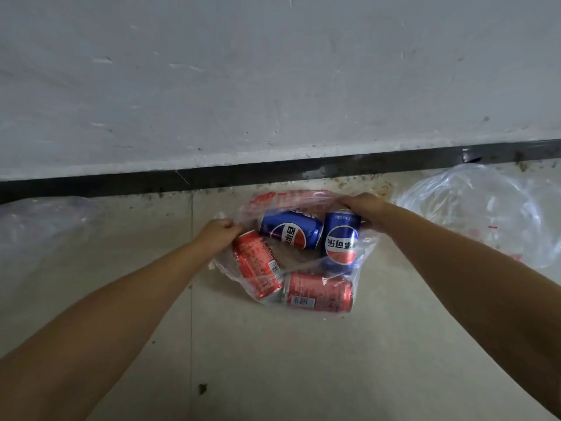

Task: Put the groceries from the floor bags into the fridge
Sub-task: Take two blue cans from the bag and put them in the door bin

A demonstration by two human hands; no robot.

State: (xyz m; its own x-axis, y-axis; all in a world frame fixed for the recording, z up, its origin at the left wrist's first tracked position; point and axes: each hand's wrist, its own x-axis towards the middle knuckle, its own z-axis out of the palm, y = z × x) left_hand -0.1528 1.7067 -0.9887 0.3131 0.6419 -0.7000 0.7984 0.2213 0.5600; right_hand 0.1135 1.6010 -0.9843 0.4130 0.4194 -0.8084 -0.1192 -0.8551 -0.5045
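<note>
A clear plastic bag with red print (291, 197) lies on the floor by the wall. Inside it are two blue cola cans, one lying on its side (290, 229) and one pointing toward me (341, 241). Two red cans lie there too, one at the left (258, 264) and one at the front (318, 291). My left hand (220, 233) pinches the bag's left edge. My right hand (365, 206) grips the bag's right edge, just above the second blue can. The fridge is out of view.
Another clear plastic bag (485, 208) lies crumpled at the right by the wall, and a third bag (39, 226) sits at the left edge. A black skirting strip (182, 177) runs under the grey wall. The floor is pale tile.
</note>
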